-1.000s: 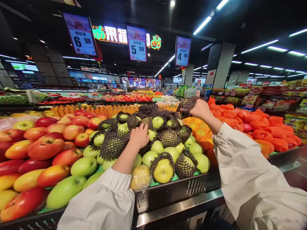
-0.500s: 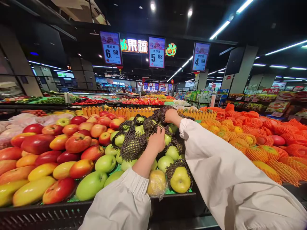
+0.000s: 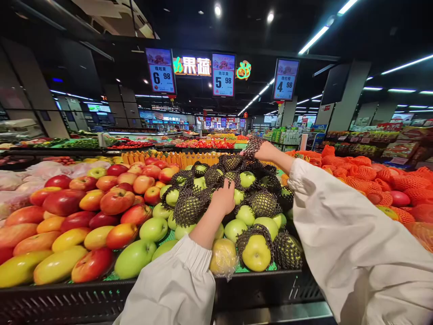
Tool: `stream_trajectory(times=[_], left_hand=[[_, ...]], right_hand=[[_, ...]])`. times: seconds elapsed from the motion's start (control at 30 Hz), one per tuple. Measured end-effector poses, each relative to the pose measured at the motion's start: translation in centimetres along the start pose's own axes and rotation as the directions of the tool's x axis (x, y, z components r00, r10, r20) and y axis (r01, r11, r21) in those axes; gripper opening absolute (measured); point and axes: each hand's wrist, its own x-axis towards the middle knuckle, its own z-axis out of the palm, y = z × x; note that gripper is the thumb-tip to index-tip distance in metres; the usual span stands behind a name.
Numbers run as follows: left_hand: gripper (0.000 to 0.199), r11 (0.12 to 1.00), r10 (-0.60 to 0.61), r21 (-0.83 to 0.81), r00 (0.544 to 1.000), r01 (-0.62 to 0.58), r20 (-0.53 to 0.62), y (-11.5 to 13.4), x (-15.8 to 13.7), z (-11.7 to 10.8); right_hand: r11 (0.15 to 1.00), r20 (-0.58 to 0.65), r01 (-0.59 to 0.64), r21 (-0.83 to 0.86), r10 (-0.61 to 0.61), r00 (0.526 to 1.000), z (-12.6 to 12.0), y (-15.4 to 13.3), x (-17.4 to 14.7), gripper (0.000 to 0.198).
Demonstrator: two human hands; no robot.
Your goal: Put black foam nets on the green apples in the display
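My left hand rests on the pile of green apples, its visible fingers stretched forward and slightly apart, touching the fruit. Beside it lies a green apple in a black foam net. Over the back of the pile, my right hand is closed on a black foam net; whether fruit is inside it I cannot tell. Bare green apples show among the netted ones. At the front edge sit a plastic-wrapped yellowish fruit and a yellow-green apple partly out of its net.
Red and yellow apples are heaped on the left, with mangoes in front. Fruit in orange foam nets lies on the right. A low orange fence stands behind the apples. The black crate edge runs along the front.
My right hand has moved right and up off the pile with the black net, uncovering more netted apples. My left hand stays on the pile. The view has shifted slightly.
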Motion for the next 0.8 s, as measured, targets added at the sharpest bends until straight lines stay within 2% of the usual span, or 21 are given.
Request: stream_trajectory(times=[0.1,0.23,0.3,0.37,0.47,0.53,0.57,0.7,0.8], left_hand=[[0.072,1.0,0.0,0.002,1.0,0.0,0.013,0.0,0.0,-0.1],[0.072,1.0,0.004,-0.008,1.0,-0.004,0.013,-0.1,0.1,-0.1],[0.072,1.0,0.005,-0.021,1.0,-0.005,0.015,-0.3,0.1,-0.1],[0.073,0.999,0.008,-0.038,1.0,-0.007,0.022,-0.5,0.1,0.0],[0.073,0.998,0.011,-0.058,1.0,-0.01,0.027,-0.8,0.1,0.2],[0.074,0.998,0.003,-0.058,1.0,-0.002,0.027,-1.0,0.2,0.4],[0.074,0.998,0.001,-0.058,1.0,0.0,0.024,-1.1,0.3,0.6],[0.076,0.996,0.002,-0.092,0.999,0.002,0.039,-1.5,0.5,1.0],[0.076,0.992,0.004,-0.125,0.999,0.002,0.05,-1.8,0.7,1.1]], right_hand=[[0.991,-0.098,-0.018,0.136,0.031,0.995,-3.6,2.9,-5.8,0.053],[0.954,-0.175,-0.117,0.275,0.169,0.97,-6.8,6.6,-16.7,0.055],[0.923,-0.144,-0.239,0.302,0.291,0.946,-7.0,8.0,-22.4,0.054],[0.901,-0.05,-0.331,0.279,0.358,0.932,-6.2,9.0,-27.6,0.052],[0.933,0.153,-0.315,0.172,0.29,0.945,-3.9,9.4,-33.7,0.044],[0.941,0.177,-0.309,0.135,0.284,0.942,-2.1,8.7,-36.1,0.04],[0.943,0.147,-0.311,0.119,0.293,0.945,-1.3,8.1,-36.9,0.039],[0.956,-0.117,-0.292,0.038,0.294,0.949,1.2,5.3,-38.6,0.038],[0.946,-0.303,-0.325,-0.004,0.309,0.902,2.1,3.4,-40.2,0.036]])
